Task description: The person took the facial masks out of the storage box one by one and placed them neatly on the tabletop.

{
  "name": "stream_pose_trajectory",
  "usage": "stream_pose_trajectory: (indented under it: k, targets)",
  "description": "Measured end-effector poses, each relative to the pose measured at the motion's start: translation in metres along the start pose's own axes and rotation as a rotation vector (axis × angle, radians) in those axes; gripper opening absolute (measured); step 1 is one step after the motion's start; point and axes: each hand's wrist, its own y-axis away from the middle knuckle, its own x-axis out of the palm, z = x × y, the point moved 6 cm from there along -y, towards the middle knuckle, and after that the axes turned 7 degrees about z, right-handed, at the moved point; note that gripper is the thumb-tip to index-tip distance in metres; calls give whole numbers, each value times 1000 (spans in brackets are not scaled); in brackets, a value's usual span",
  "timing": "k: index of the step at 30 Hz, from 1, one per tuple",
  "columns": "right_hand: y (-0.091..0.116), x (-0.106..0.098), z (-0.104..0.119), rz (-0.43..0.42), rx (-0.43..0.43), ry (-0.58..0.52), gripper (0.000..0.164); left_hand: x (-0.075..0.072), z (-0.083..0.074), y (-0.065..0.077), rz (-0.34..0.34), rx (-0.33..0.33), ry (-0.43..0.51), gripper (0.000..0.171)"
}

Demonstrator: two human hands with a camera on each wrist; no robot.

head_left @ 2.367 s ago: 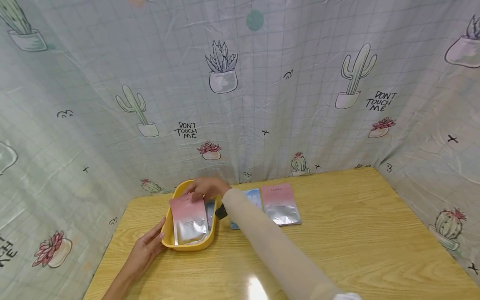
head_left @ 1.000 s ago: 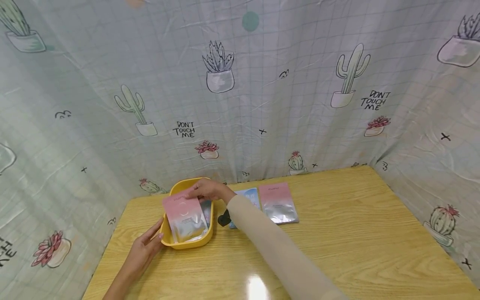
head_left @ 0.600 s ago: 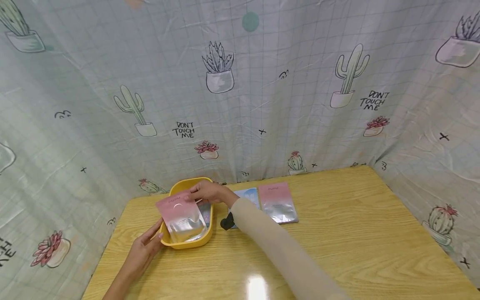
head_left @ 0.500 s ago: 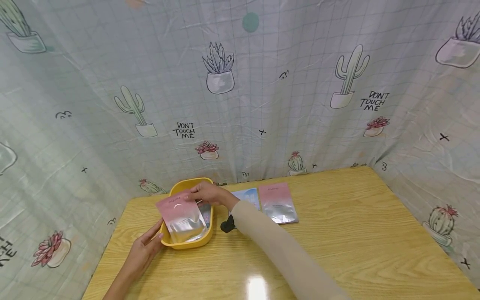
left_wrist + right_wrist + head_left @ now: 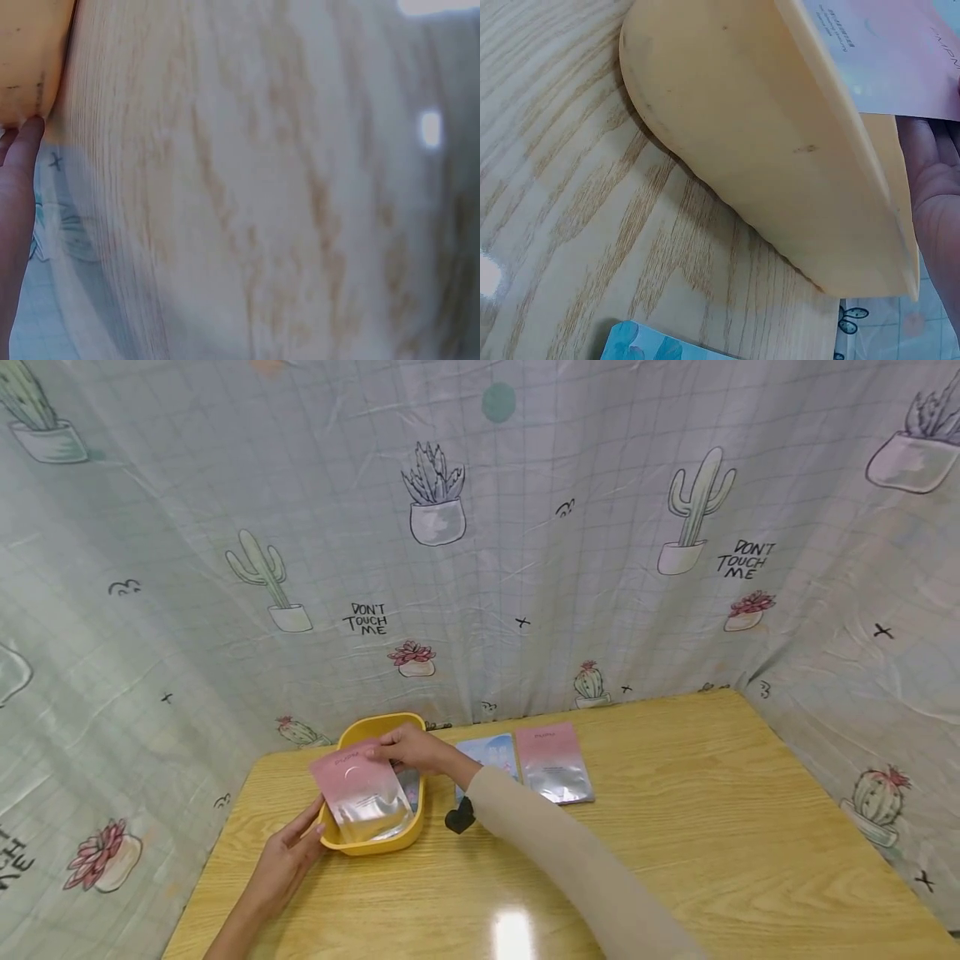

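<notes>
In the head view a yellow plastic basket [image 5: 372, 848] stands at the left of the table. A pink-and-silver sheet mask packet [image 5: 362, 787] leans inside it, top raised over the left rim. My right hand [image 5: 420, 749] pinches this packet near its top edge, with the thumb on the printed face. Outside the basket's left wall, my left hand [image 5: 281, 864] touches the side with mostly straight fingers. Another packet, bluish-grey [image 5: 408, 783], lies in the basket, largely covered. The left wrist view shows fingertips against the basket wall [image 5: 30, 60]; the right wrist view shows the held packet [image 5: 892, 56].
Right of the basket lie a light-blue packet [image 5: 489, 750], partly behind the right forearm, and a second pink-and-silver packet [image 5: 553, 763]. A black heart-shaped piece [image 5: 460, 816] is by the right wrist. A printed curtain [image 5: 480, 568] hangs behind the wooden table [image 5: 712, 827].
My right hand has lifted the pink packet's top and tilted it leftward within the basket. Over the last half second it barely moves. The left hand stays at the basket's side.
</notes>
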Motion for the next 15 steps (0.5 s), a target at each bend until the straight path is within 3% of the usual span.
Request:
stream_pose_trajectory:
  k: [9,15]
  targets:
    - [11,-5,11,-15,-41,20,24,1,-2,0,37,37,12,65]
    - [18,-14,21,-38,-73,0,27,1,2,0,9,-8,3,67]
